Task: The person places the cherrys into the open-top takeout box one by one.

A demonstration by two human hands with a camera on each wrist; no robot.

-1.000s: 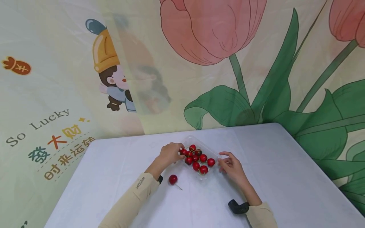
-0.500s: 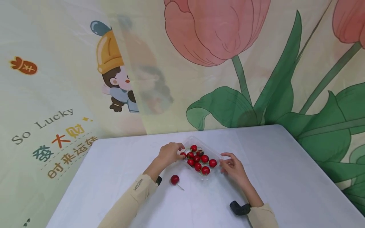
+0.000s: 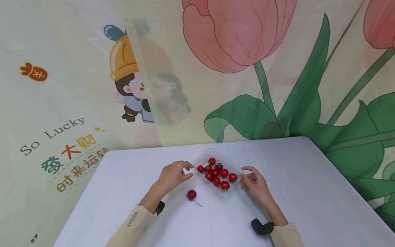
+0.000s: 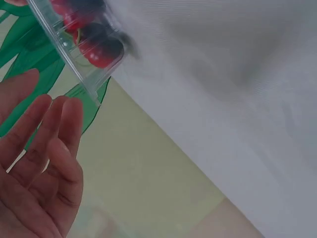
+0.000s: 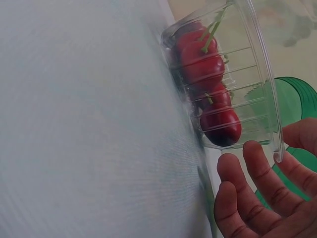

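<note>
A clear plastic container [image 3: 202, 157] with several red cherries [image 3: 215, 172] in it sits on the white table. Beside its left corner is my left hand [image 3: 173, 175], apart from the rim, with thumb and fingers spread and holding nothing. In the left wrist view this hand [image 4: 42, 168] shows loosely bent fingers below the container's edge [image 4: 67, 57]. My right hand [image 3: 255, 181] is at the container's right corner. In the right wrist view, thumb and forefinger of that hand [image 5: 272, 193] pinch the rim [image 5: 274, 109]. One loose cherry [image 3: 191, 195] with its stem lies in front of the container.
The table [image 3: 296, 192] is covered with a white cloth. Behind it hangs a printed curtain [image 3: 185, 130] with tulips and a cartoon figure. A black strap mount [image 3: 261, 227] is on the right wrist.
My left hand has let go of the container's left corner and drawn back to the left and down. The right hand stays at its corner. The head view has shifted slightly.
</note>
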